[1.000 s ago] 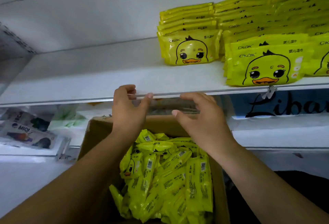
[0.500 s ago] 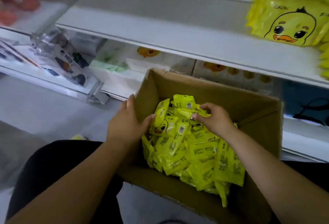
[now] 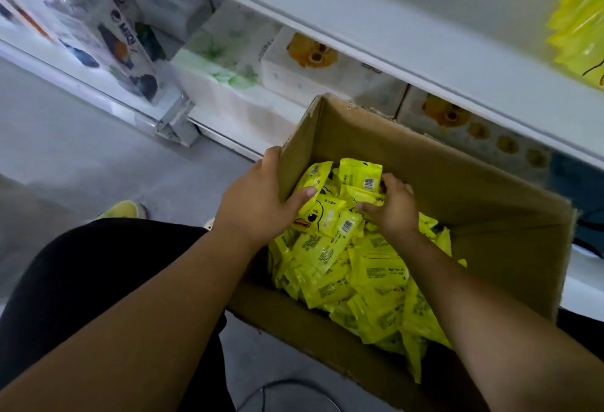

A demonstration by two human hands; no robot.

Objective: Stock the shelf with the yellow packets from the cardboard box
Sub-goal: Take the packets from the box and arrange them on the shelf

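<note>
An open cardboard box (image 3: 490, 215) sits in front of me, holding several loose yellow packets (image 3: 369, 274) printed with a duck. My left hand (image 3: 258, 195) straddles the box's left wall, fingers outside and thumb inside against a packet. Deeper inside, my right hand (image 3: 392, 209) has its fingers curled round packets at the top of the pile. Above the box runs the white shelf (image 3: 392, 35). A stack of larger yellow packets (image 3: 578, 29) lies on it at the far right, partly cut off by the frame.
Under the shelf, white tissue packs with duck prints (image 3: 310, 58) and green-patterned packs (image 3: 222, 61) fill a lower shelf. A clear display holder (image 3: 108, 35) juts out at the left. My black-clad leg (image 3: 98, 280), a yellow shoe (image 3: 124, 210) and a floor cable (image 3: 287, 388) lie below.
The view dropped from the shelf to the box. Both hands came down from the shelf's front edge; the left took the box wall and the right reached into the packets.
</note>
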